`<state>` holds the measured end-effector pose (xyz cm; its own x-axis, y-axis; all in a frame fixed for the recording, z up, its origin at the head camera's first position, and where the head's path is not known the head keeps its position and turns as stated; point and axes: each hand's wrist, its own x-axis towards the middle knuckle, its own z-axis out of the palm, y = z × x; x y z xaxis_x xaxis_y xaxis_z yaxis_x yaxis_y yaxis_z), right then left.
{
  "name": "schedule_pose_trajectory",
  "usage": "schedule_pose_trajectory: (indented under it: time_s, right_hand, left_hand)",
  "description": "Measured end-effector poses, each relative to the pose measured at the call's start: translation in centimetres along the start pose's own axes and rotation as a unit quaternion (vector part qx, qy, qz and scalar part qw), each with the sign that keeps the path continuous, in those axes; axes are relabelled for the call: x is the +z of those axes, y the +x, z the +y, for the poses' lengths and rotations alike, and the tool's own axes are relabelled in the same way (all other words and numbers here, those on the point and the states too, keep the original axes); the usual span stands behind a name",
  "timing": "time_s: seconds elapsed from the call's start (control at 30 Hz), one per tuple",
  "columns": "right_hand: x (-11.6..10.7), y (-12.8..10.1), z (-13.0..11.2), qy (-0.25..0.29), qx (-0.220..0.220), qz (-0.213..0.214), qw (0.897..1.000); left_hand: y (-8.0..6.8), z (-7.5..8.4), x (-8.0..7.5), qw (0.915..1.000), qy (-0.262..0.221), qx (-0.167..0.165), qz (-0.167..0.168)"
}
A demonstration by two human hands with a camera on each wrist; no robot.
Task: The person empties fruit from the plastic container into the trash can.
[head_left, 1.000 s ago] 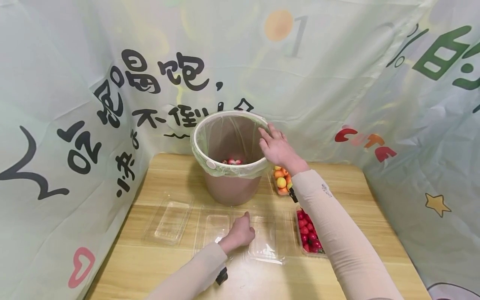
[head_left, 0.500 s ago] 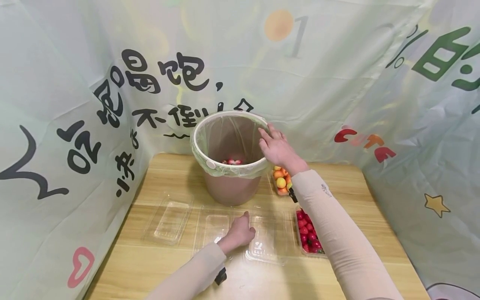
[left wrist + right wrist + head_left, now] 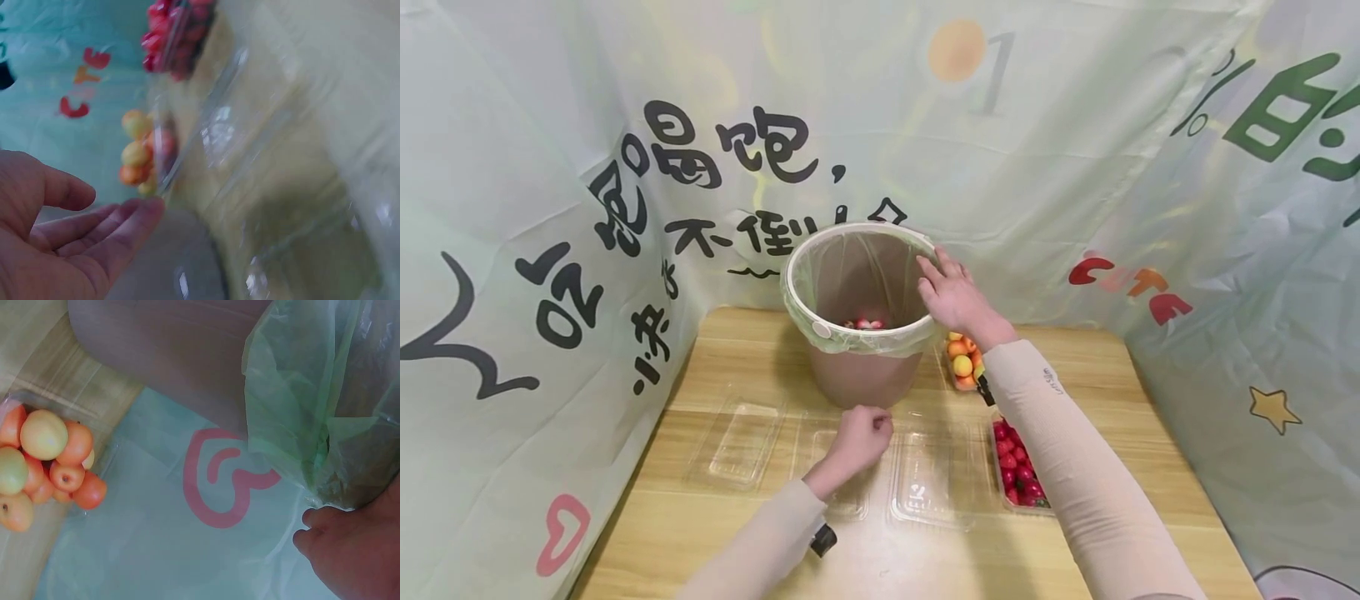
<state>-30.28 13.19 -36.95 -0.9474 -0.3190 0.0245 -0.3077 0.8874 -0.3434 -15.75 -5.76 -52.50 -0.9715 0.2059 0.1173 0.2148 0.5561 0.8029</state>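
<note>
Material: thin green plastic liner (image 3: 820, 275) folded over the rim of a brown bin (image 3: 865, 379), centre of the head view.
Right hand: right hand (image 3: 953, 293) on the bin's right rim, fingers laid over the liner edge; pinching or merely resting, cannot tell. In the right wrist view, fingertips (image 3: 309, 528) beside crumpled liner, lower right.
Left hand: left hand (image 3: 857, 437) loosely curled above the clear trays, below the bin, holding nothing; in the left wrist view fingers (image 3: 119, 228) relaxed and empty.
Trays: three empty clear trays (image 3: 741, 442) in a row, lower centre; tray of red fruit (image 3: 1017, 468) at right, partly under the right sleeve; tray of orange and yellow fruit (image 3: 962, 360) just beside the bin.
Inside bin: a few red and pale pieces (image 3: 867, 322) at the bottom.
Risk: probably a tug on the liner pulling it off the rim, or a push tipping the light bin toward the fruit tray.
Hidden: left wrist view heavily blurred; bin's far base and right fingertips hard to make out.
</note>
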Motion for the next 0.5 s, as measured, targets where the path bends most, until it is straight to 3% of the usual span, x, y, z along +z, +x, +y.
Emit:
schedule_pose_trajectory:
  time_s: [0.13,0.3,0.4,0.5]
  right_hand:
    - [-0.2,0.0,0.1,0.016,0.0,0.007,1.0]
    - [-0.5,0.0,0.3,0.049,-0.002,0.014,0.999]
    - [-0.5,-0.1,0.6,0.08,-0.004,0.022,0.997]
    - [-0.3,-0.1,1.0,0.115,-0.001,0.036,0.993]
  left_hand:
    - [0.4,-0.1,-2.7,0.9984,0.002,-0.009,0.056]
    - [1.0,-0.7,-7.0,0.9927,-0.021,-0.063,0.101]
    - [1.5,-1.1,-9.9,0.9843,-0.028,-0.101,0.142]
    - [2.3,-1.5,-13.0,0.9697,-0.022,-0.131,0.205]
